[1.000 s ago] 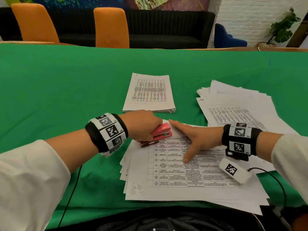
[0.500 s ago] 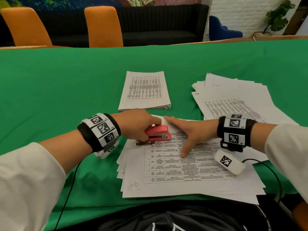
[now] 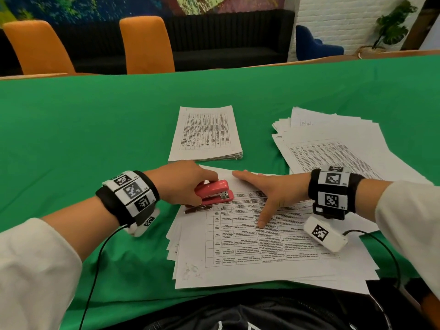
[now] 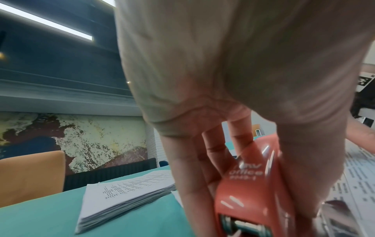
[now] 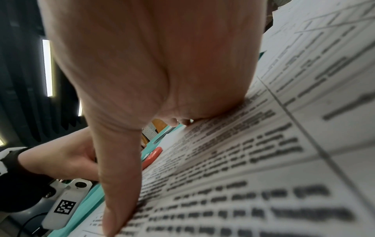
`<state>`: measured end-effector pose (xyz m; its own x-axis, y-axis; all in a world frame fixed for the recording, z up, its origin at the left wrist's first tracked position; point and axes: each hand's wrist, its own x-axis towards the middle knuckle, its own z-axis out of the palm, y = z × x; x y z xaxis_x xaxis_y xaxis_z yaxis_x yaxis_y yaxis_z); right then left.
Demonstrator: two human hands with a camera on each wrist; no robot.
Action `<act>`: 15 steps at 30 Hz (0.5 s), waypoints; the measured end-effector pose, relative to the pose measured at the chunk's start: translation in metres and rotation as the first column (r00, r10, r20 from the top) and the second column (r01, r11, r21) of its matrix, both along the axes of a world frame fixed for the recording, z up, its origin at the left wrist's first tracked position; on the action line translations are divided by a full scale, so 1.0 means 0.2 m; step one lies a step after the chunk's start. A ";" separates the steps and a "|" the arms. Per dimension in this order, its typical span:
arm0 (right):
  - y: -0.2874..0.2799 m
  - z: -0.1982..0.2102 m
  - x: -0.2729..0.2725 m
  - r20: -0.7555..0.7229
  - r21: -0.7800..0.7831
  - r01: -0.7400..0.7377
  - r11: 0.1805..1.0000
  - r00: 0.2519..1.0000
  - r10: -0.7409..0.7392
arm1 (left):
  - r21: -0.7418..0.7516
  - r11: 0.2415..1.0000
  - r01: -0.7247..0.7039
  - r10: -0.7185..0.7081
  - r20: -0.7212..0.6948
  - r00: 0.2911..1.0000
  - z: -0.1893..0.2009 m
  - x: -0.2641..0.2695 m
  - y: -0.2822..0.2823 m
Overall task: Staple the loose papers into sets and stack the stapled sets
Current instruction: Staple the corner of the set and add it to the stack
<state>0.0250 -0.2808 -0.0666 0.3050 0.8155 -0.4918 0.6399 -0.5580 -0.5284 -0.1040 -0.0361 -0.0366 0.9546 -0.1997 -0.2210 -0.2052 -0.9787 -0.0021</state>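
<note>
My left hand [image 3: 183,184] grips a red stapler [image 3: 215,191] whose mouth sits over the far left corner of the near set of printed papers [image 3: 262,244]. The wrist view shows my fingers curled round the stapler [image 4: 249,184] from above. My right hand [image 3: 264,194] lies flat on the same set, fingers straight and thumb spread toward me, pressing the sheets [image 5: 243,160] down just right of the stapler. A neat stack of stapled sets [image 3: 206,134] lies beyond my hands. A fanned pile of loose papers [image 3: 333,148] lies at the right.
The green table cloth [image 3: 83,139] stretches bare to the left and far side. Two orange chairs [image 3: 145,44] stand behind the table's far edge. Cables run from both wrist cameras across the near edge. A dark garment covers my lap.
Both hands stay where they were on the stapler and the papers. The head camera has tilted, so the scene sits a little lower in view.
</note>
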 end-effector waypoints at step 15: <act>0.07 0.03 -0.14 -0.166 0.419 0.408 0.811 0.913 -0.374 | -0.304 0.924 -0.232 0.281 0.129 0.951 0.12 -0.12 0.10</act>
